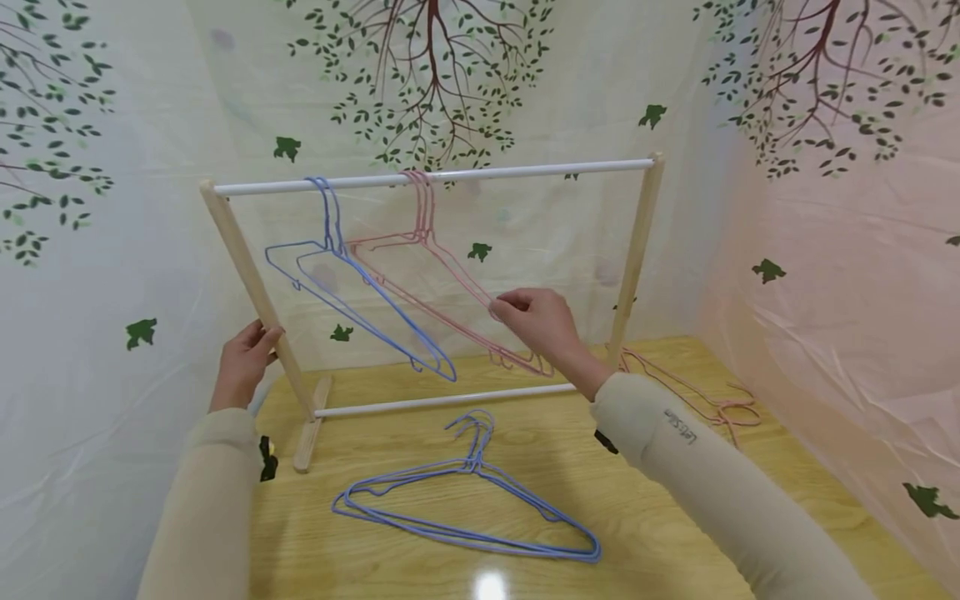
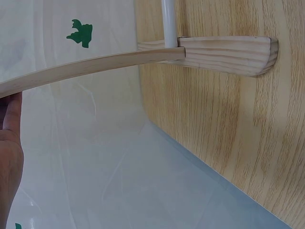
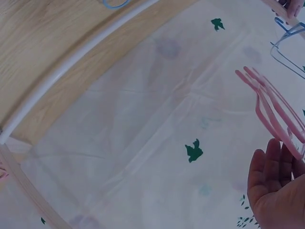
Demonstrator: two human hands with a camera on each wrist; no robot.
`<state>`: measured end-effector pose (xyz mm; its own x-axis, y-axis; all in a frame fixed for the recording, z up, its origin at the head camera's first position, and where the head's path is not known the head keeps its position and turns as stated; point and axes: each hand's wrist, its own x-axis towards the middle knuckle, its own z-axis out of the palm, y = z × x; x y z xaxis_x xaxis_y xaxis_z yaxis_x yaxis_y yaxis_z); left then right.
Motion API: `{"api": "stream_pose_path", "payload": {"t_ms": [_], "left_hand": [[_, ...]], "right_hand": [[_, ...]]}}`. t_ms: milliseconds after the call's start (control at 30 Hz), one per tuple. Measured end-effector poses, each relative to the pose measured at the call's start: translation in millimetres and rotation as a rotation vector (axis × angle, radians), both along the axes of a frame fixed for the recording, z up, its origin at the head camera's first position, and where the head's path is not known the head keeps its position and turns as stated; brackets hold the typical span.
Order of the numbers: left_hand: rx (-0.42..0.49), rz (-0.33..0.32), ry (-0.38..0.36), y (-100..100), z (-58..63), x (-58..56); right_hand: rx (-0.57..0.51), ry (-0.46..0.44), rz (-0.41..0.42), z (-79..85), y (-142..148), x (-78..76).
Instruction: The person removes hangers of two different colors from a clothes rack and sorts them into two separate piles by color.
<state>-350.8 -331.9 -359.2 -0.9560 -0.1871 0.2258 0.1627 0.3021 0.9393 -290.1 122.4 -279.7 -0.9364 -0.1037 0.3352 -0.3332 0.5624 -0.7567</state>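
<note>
Left hand (image 1: 243, 362): thumb and fingers clamped on the left post (image 1: 247, 271), left of frame.
Right hand (image 1: 540, 321): thumb and fingertips pinching the sloping arm of the front hanger, right of centre; hands well apart.
Pink hangers (image 1: 425, 235): hooked on the white rail (image 1: 525, 172) close together, centre of frame.
Blue pair (image 1: 330, 246): on the same rail, left of the pinks — bottom corners angled toward the camera.
Blue stack (image 1: 474, 465): flat on the wood-grain table (image 1: 300, 533), lower centre, hooks pointing up-frame.
Loose pink wire (image 1: 724, 407): on the table at right, past the right post (image 1: 638, 250) — exact count unclear.
</note>
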Motion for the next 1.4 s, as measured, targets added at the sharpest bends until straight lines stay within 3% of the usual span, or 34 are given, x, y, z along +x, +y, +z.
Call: {"api": "stream_pose_path", "payload": {"t_ms": [267, 567, 833, 1200, 1400], "left_hand": [[-0.026, 0.000, 0.009, 6.2, 5.9, 5.6], [-0.030, -0.007, 0.016, 2.8, -0.5, 2.2], [-0.008, -0.009, 0.044, 3.0, -1.0, 3.8], [-0.036, -0.003, -0.012, 2.4, -0.8, 5.3], [-0.041, -0.009, -0.016, 2.0, -1.2, 5.8]], "right_hand": [[-0.041, 0.090, -0.057, -1.0, -2.9, -0.6], [-0.044, 0.190, -0.126, -5.9, 4.0, -3.1], [-0.095, 0.227, -0.162, -6.8, 17.8, -4.9], [-0.150, 0.345, -0.224, -0.6, 32.0, -7.3], [-0.168, 0.330, -0.248, 0.5, 44.4, -6.5]]}}
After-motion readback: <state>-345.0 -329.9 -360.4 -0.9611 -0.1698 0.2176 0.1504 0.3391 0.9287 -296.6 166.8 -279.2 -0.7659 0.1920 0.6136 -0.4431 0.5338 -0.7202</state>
